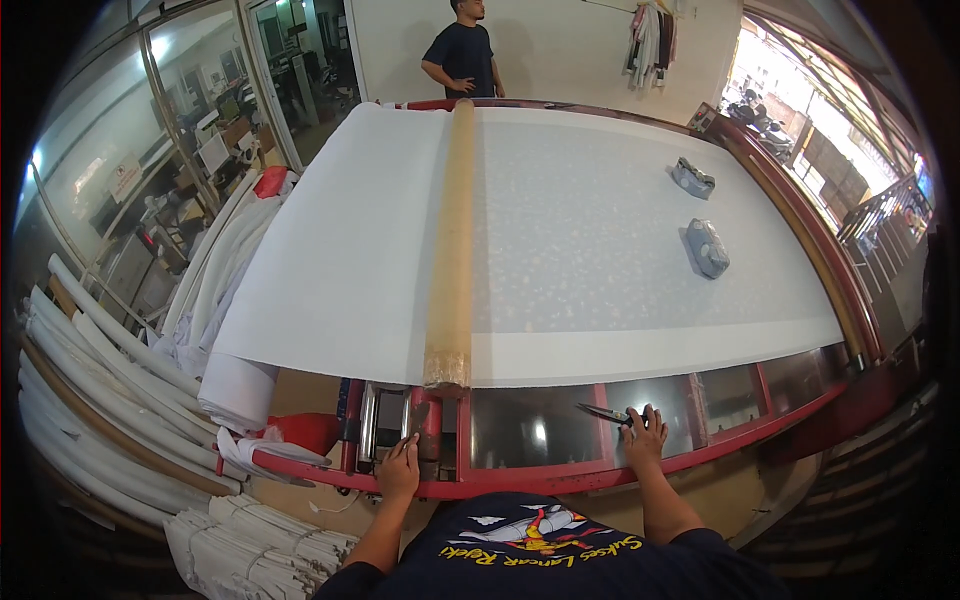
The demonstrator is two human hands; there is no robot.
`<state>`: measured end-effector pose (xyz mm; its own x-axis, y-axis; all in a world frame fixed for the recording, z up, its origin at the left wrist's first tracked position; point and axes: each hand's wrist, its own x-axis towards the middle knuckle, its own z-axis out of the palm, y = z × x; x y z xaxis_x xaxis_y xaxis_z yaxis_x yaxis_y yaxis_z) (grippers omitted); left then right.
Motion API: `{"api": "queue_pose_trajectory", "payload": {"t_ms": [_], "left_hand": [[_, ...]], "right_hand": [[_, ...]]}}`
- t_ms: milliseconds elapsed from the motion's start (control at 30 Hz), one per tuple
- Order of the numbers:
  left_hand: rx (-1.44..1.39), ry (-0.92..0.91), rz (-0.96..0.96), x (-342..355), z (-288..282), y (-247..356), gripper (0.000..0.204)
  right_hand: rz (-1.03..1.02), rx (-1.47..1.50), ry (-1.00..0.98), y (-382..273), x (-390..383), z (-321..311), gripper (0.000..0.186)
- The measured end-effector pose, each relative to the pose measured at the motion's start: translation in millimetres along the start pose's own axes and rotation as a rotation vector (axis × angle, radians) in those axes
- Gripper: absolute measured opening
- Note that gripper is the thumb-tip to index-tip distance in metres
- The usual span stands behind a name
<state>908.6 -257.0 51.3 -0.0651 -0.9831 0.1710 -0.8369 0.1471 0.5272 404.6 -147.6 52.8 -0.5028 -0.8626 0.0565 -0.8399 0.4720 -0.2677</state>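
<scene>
Nearest is the wearer's dark shirt (590,565) with its bright print, and to its left lies a tied bundle of white strips (245,545). The left hand (398,470) is at the red front rail (540,487), just beside the red roller (427,435); its fingers look close together, though at this size I cannot tell whether they grip anything. The right hand (646,440) is clamped on the handles of a pair of scissors (605,413), which lies over the dark glossy panels (535,425) behind that rail, blades pointing left and slightly away from the person. Left of the panels, beside the red roller, runs a shiny metal roller (369,425). Beyond, white sheeting (330,230) covers the table, and a long tan tube (452,250) lies across it from front to back, its near end just past the sheeting's front edge. Right of the tube, a greyish mottled area (580,230) carries two grey wrapped blocks (708,250), well apart from the scissors, one behind the other. Long white rolls (110,350) are stacked at the left. At the far end a person in a dark shirt (462,55) stands with a hand at the waist, and garments (650,45) hang on the wall.
</scene>
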Motion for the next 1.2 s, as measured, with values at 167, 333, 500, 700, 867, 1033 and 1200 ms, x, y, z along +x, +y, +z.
{"api": "queue_pose_trajectory", "payload": {"t_ms": [167, 333, 500, 700, 867, 1033, 1200], "left_hand": [[-0.014, -0.007, 0.002, 1, -1, 3, 0.038], [0.001, 0.026, 0.011, -1, 5, -5, 0.039], [-0.004, 0.005, 0.003, 1, 4, -1, 0.039], [-0.004, -0.020, -0.027, 1, -1, 4, 0.038], [0.002, -0.010, -0.024, 2, 0, 3, 0.037], [-0.006, 0.014, -0.003, 2, 1, 1, 0.036], [0.014, 0.028, 0.010, 0, 3, 0, 0.037]], "right_hand": [[0.002, -0.001, 0.001, 1, 0, 0, 0.045], [0.007, -0.003, -0.017, 0, 1, -2, 0.046], [0.007, -0.011, -0.007, 2, 3, 1, 0.046], [0.014, -0.005, -0.016, -1, 2, -1, 0.047], [0.010, 0.001, -0.005, 1, 1, 2, 0.047], [0.011, 0.003, 0.000, 5, 2, 6, 0.047], [-0.009, -0.014, 0.010, 7, 3, 9, 0.047]]}}
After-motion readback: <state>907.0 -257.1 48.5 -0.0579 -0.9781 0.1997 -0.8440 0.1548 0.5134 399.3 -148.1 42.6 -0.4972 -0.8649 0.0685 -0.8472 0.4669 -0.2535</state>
